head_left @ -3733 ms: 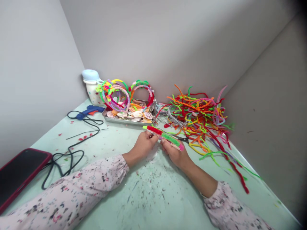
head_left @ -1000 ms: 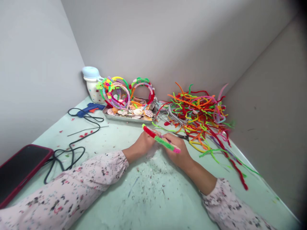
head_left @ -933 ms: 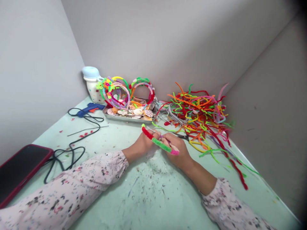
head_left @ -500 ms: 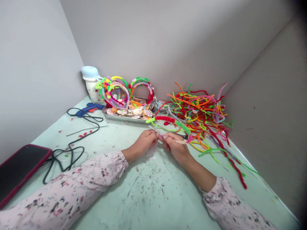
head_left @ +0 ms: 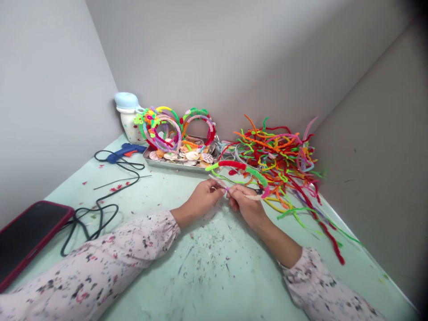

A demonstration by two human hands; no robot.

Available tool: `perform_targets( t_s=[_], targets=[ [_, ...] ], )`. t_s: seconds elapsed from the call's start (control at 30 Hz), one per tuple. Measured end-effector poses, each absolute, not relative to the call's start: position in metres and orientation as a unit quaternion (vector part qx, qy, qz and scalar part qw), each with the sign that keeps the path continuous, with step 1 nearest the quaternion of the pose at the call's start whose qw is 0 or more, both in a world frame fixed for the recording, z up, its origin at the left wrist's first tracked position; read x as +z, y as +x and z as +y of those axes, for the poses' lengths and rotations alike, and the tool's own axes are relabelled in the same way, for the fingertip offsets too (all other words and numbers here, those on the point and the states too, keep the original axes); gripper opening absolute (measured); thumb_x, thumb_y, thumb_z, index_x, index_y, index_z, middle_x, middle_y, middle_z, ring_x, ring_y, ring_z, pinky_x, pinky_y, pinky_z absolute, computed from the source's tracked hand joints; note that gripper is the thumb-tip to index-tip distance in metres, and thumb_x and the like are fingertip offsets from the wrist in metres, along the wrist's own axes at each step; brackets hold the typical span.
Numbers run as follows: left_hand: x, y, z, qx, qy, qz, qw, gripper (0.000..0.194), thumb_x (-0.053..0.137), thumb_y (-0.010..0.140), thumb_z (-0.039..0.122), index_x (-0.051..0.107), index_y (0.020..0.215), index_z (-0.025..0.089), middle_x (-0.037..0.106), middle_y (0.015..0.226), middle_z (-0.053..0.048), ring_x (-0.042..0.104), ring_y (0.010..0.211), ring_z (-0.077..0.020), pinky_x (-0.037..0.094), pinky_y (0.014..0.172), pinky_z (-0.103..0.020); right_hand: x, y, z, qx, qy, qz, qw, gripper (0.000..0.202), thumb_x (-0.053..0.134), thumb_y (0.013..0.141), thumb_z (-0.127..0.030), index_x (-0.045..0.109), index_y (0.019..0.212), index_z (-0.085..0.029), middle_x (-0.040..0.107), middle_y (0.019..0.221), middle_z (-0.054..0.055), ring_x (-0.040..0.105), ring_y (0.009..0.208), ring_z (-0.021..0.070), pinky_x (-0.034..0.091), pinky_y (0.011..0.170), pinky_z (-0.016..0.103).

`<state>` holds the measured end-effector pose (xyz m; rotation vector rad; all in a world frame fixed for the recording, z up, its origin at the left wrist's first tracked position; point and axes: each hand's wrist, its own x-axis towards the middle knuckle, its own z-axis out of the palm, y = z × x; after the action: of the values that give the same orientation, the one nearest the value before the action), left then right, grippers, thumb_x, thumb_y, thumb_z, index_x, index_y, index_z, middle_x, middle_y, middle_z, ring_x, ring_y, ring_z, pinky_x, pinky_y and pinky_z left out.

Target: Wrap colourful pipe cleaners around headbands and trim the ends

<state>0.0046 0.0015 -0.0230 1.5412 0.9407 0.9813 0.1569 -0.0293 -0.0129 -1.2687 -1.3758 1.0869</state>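
My right hand (head_left: 248,203) is closed on a headband (head_left: 257,176) wrapped in fuzzy pipe cleaner in green, red and pink sections. The arc rises above and behind this hand. A pale, thin, unwrapped end (head_left: 218,180) sticks out to the left, past my fingers. Between the hands shows a short bit of lavender pipe cleaner (head_left: 228,189) around the band. My left hand (head_left: 202,199) pinches at that lavender bit with thumb and fingers. Exactly what lies under its fingertips is partly hidden.
Behind my hands stands a metal tray (head_left: 177,166) of seashells with finished headbands (head_left: 166,120) on it. A pipe cleaner pile (head_left: 277,147) lies right. Leftward are a blue glue gun (head_left: 123,151), black cord (head_left: 100,209), lidded cup (head_left: 129,116) and phone (head_left: 33,232).
My left thumb has straightened toward the lavender bit, and the left fingers have shifted slightly. The right hand keeps its hold on the headband almost unmoved.
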Motion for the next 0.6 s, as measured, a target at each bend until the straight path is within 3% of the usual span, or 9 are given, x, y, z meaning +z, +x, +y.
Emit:
perform_targets(
  t_s=[0.6],
  targets=[
    [-0.0153, 0.0047, -0.0017, 0.421, 0.633, 0.353, 0.546, 0.019, 0.058, 0.078, 0.030, 0.063, 0.079, 0.012, 0.059, 0.064, 0.001, 0.041, 0.045, -0.0055, 0.032, 0.045, -0.020, -0.0209, 0.1609, -0.0261, 0.489, -0.480, -0.534, 0.495, 0.019, 0.052, 0.077, -0.032, 0.059, 0.067, -0.018, 0.050, 0.051, -0.003, 0.041, 0.045, 0.0095, 0.032, 0.044, 0.022]
  ],
)
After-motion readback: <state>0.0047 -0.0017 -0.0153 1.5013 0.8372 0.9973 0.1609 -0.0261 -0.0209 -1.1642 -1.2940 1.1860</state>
